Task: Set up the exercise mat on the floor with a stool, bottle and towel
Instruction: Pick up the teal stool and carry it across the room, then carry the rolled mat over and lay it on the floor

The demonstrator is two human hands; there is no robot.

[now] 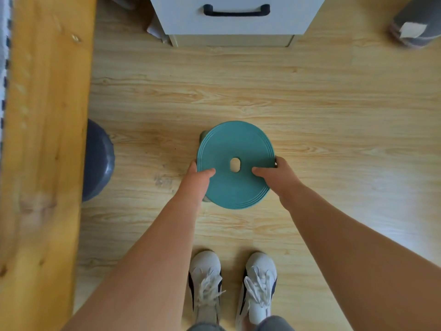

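Both hands hold the teal stool (235,149) by its round seat: left hand (196,174) clamped on the seat's left rim, right hand (274,174) clamped on its right rim, thumbs lying on top, fingers curled under the edge and out of sight. Seat sits level between the two grips, its oval centre hole between the thumbs. Whether the stool's legs touch the floor (310,103) cannot be told. Beyond the stool stands a white drawer unit (236,22). Left of the stool runs a wooden bed frame (45,139), with a dark grey rounded object (97,161) beside it. Nearer than the stool are two white shoes (232,285).
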